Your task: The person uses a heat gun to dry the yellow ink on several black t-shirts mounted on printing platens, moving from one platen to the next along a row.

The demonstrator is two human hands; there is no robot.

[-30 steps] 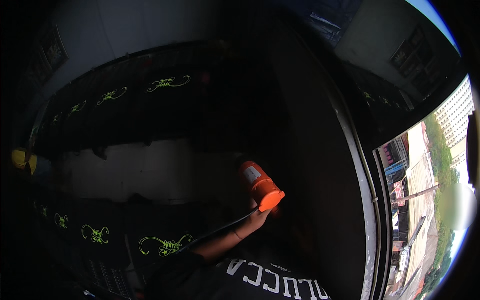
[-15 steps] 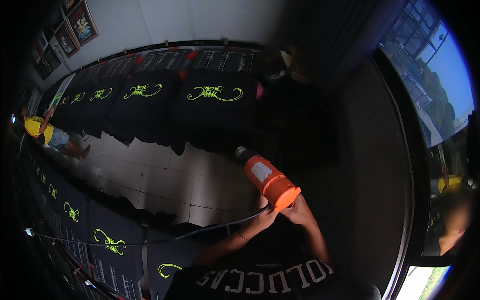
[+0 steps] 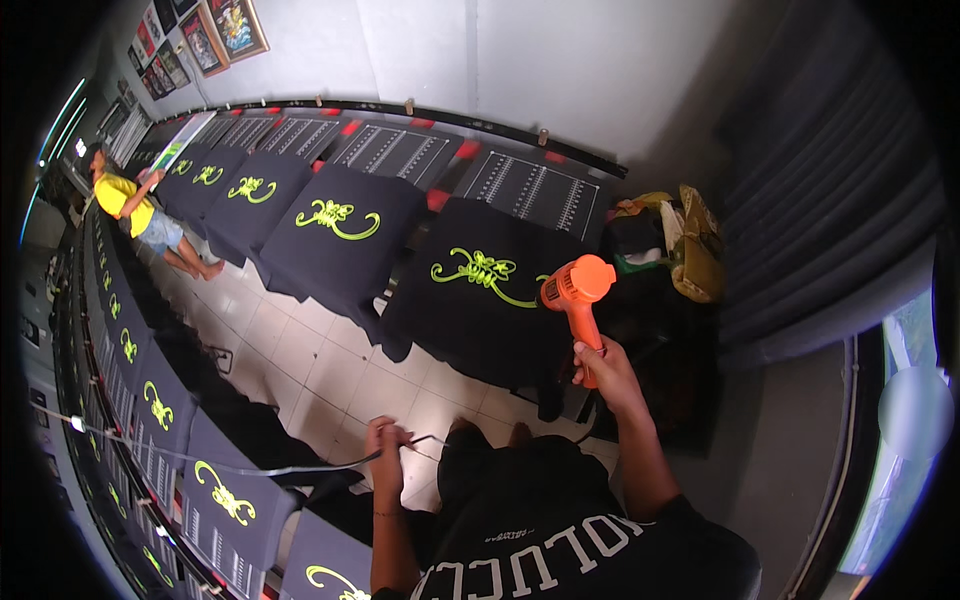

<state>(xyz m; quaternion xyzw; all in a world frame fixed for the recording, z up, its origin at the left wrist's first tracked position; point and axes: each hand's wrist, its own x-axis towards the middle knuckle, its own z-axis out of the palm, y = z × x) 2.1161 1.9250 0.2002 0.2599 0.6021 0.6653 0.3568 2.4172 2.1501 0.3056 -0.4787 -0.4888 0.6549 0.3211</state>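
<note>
Right hand [image 3: 612,378] wrapped around heat gun [image 3: 582,285], left hand [image 3: 388,445] closed on cable [image 3: 320,466]

Black shirt [image 3: 450,325] shows brighter than before, the orange heat gun appearing at its right edge; the left hand has since come off the tool.

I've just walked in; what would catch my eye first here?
Probably the bright orange heat gun, held in the person's right hand, right of centre. Next come the dark cloths with lime-green designs, laid in rows along both sides of the tiled floor. A co-worker in yellow stands at the upper left.
</note>
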